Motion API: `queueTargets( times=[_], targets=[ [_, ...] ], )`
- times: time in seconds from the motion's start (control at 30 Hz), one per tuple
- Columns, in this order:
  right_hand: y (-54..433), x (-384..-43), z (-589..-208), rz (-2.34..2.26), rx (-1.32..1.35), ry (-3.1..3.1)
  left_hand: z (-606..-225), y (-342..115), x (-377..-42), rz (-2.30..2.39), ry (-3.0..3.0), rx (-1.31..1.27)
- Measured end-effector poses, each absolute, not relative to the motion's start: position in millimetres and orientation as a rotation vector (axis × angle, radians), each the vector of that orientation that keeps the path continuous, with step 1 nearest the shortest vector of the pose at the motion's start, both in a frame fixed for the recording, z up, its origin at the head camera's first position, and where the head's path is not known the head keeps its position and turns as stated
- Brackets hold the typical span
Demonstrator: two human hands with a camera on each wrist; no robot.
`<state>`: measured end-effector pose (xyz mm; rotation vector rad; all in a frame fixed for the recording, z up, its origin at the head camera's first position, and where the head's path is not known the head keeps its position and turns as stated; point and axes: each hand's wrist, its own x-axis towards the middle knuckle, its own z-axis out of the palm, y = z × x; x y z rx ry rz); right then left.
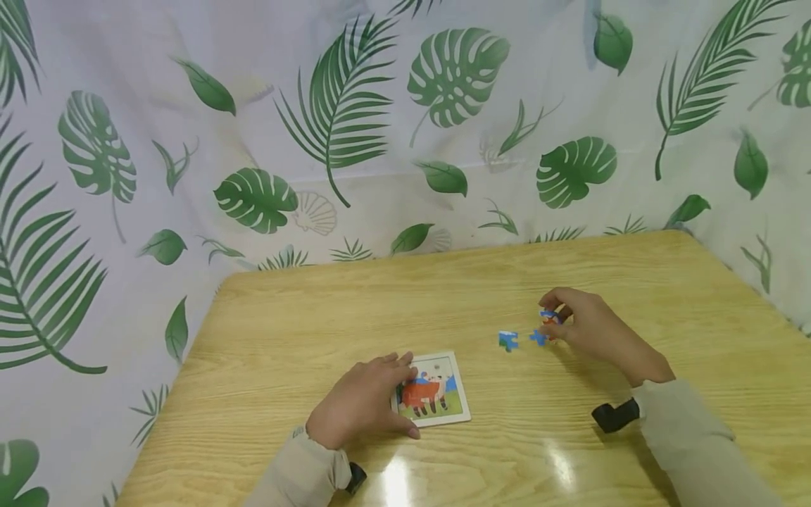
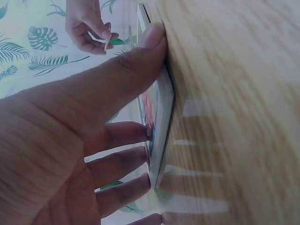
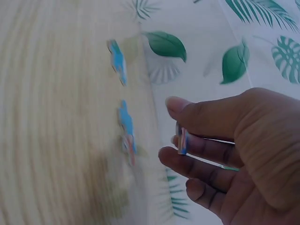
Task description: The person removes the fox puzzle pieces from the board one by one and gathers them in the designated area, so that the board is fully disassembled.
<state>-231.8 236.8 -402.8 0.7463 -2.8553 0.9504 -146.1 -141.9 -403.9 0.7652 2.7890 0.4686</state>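
My left hand holds the left side of a small framed jigsaw puzzle lying flat on the table. Its thumb touches the near edge, and the other fingers reach over the left and far part. Inside the pale frame, a red animal on green and blue shows; my fingers cover the upper left area. In my right hand, thumb and fingers pinch a jigsaw piece just above the table. Below and beside that hand lie a blue-and-red piece and a blue, green and white piece.
The wooden table has rounded far corners. Behind it and at both sides hangs a white cloth printed with green leaves. A small black device sits at my right wrist, another at my left.
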Motion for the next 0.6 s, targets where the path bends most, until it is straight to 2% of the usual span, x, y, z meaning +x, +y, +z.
queueTargets(
  times=[0.33,0.6],
  targets=[
    [266.9,-236.9,-392.3,0.851,0.666,-3.009,-403.5,-143.5,-147.1,0.473,2.807,0.777],
    [278.2,-238.0,-402.8,0.756,0.705,-3.062,-404.3,-143.2,-146.9,0.472,2.789,0.771]
  ],
)
